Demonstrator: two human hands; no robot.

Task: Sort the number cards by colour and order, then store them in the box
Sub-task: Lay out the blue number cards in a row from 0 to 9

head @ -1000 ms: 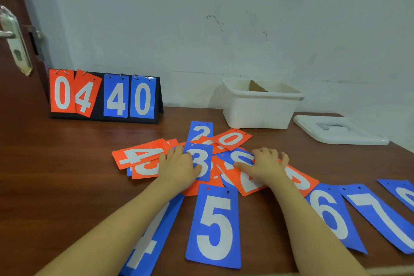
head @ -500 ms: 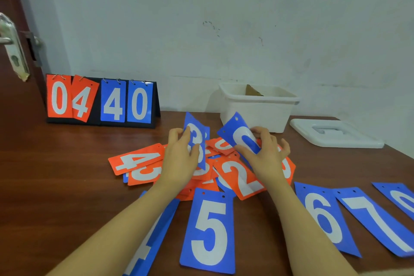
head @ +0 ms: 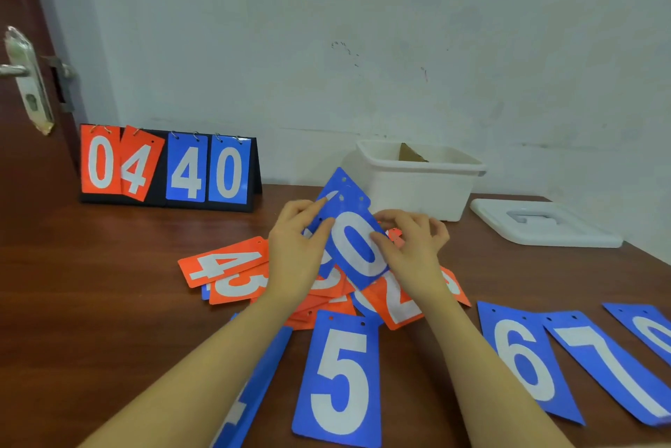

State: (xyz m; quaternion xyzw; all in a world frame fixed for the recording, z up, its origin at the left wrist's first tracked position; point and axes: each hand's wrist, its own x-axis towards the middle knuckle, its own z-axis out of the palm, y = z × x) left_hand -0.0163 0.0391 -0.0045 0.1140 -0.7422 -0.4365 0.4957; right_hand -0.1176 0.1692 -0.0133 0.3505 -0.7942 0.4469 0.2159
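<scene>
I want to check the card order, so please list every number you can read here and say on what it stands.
"04" on the scoreboard's orange flip cards
"40" on its blue flip cards
"0" on the blue card held by both hands
"5" on a blue table card
"6" on a blue card
"7" on a blue card
"4" and "43" on orange pile cards
"2" on an orange card
Others are hidden or cut off.

Blue 0 card (head: pixel 357 247) tilted above orange pile (head: pixel 326 287); white box (head: pixel 417 186) behind.

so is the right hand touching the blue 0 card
Touching. The head view shows the right hand with its thumb pressed on the face of the blue 0 card, fingers curled behind its edge.
</scene>
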